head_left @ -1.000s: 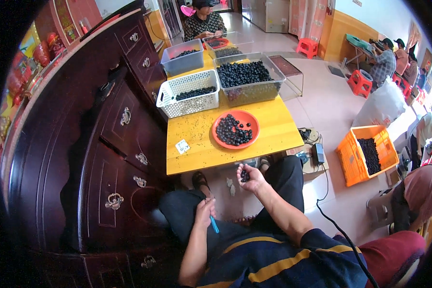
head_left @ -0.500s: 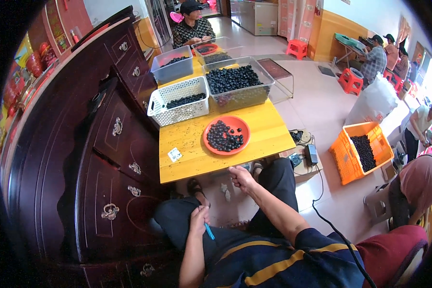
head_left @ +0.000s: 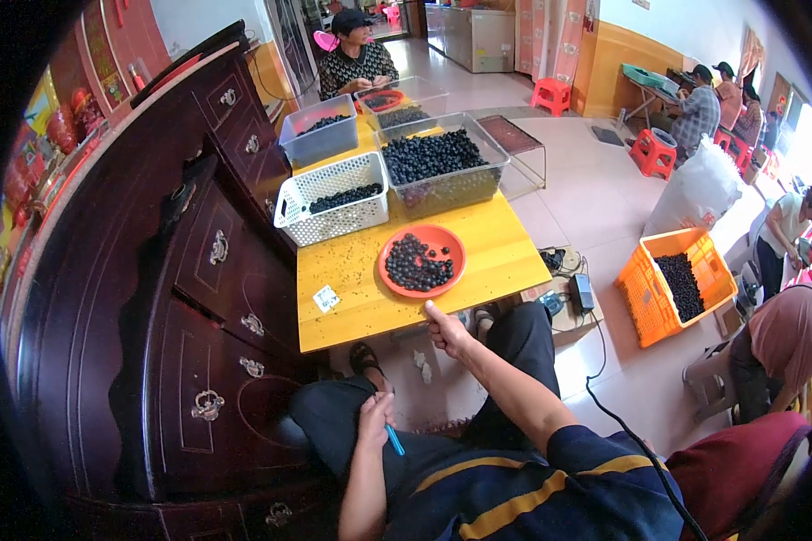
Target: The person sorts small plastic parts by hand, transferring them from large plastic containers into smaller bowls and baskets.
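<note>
My left hand (head_left: 376, 417) rests by my thigh, fingers wrapped round a slim blue tool (head_left: 394, 439) whose short straight end sticks out below; its kind does not show. At the table's front edge is my right hand (head_left: 447, 332), fingers curled and thumb stretched toward the edge. What it holds, if anything, is hidden. Just beyond it on the yellow table (head_left: 352, 329) stands an orange-red plate (head_left: 457, 243) with small round dark fruits (head_left: 413, 263) lying on it, mostly toward its left and middle.
Behind the plate stand a white perforated basket (head_left: 290, 216), a large clear bin (head_left: 451, 200) and a bluish bin (head_left: 320, 144), all holding dark fruits. Dark drawers (head_left: 185, 334) line my left. An orange crate (head_left: 636, 302) and black cable (head_left: 618, 424) are right. A person (head_left: 356, 59) sits opposite.
My right thumb has straightened toward the table's edge, and that hand sits slightly further left. My left hand keeps its hold on the blue tool. The whole view has shifted slightly.
</note>
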Demonstrator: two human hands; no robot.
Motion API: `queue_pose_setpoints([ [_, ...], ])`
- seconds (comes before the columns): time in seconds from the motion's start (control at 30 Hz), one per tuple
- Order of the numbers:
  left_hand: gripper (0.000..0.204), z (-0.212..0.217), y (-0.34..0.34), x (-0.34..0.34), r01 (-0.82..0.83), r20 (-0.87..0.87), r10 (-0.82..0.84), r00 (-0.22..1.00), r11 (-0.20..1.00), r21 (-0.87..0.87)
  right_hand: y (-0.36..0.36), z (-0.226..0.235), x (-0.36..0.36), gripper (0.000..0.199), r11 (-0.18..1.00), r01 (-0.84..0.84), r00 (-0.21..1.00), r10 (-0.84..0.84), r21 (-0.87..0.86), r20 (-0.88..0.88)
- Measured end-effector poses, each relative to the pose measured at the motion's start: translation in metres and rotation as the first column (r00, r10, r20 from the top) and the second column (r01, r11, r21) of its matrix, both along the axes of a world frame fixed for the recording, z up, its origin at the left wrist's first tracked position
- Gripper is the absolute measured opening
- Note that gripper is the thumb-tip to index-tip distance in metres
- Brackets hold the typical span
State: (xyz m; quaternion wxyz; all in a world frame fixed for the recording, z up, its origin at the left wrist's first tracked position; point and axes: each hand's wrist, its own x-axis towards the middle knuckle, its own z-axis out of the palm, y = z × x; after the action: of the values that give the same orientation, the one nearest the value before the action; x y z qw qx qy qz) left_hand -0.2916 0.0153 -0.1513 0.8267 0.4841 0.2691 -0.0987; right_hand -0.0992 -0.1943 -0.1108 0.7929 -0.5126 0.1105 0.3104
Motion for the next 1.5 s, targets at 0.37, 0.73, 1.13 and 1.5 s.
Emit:
queue_pose_setpoints([
  [0.37, 0.017, 0.005, -0.004, 0.001, 0.029, 0.017, -0.03, 0.999, 0.999, 0.023, 0.016, -0.018, 0.0, 0.057, 0.987, 0.156, 0.984, -0.151, -0.048, 0.096],
  [0.73, 0.017, 0.028, 0.005, 0.036, 0.06, -0.007, -0.06, 0.998, 0.998, 0.007, 0.016, 0.01, -0.018, 0.059, 0.985, 0.164, 0.984, -0.159, -0.045, 0.085],
  [1.13, 0.015, 0.048, 0.005, 0.077, 0.097, -0.065, -0.095, 0.993, 0.995, 0.018, 0.01, 0.028, -0.023, 0.058, 0.988, 0.149, 0.987, -0.147, -0.025, 0.062],
  [1.5, 0.018, 0.034, 0.028, 0.088, 0.079, -0.089, -0.079, 0.993, 0.997, 0.001, 0.012, 0.023, -0.02, 0.054, 0.994, 0.112, 0.993, -0.112, -0.006, 0.046],
])
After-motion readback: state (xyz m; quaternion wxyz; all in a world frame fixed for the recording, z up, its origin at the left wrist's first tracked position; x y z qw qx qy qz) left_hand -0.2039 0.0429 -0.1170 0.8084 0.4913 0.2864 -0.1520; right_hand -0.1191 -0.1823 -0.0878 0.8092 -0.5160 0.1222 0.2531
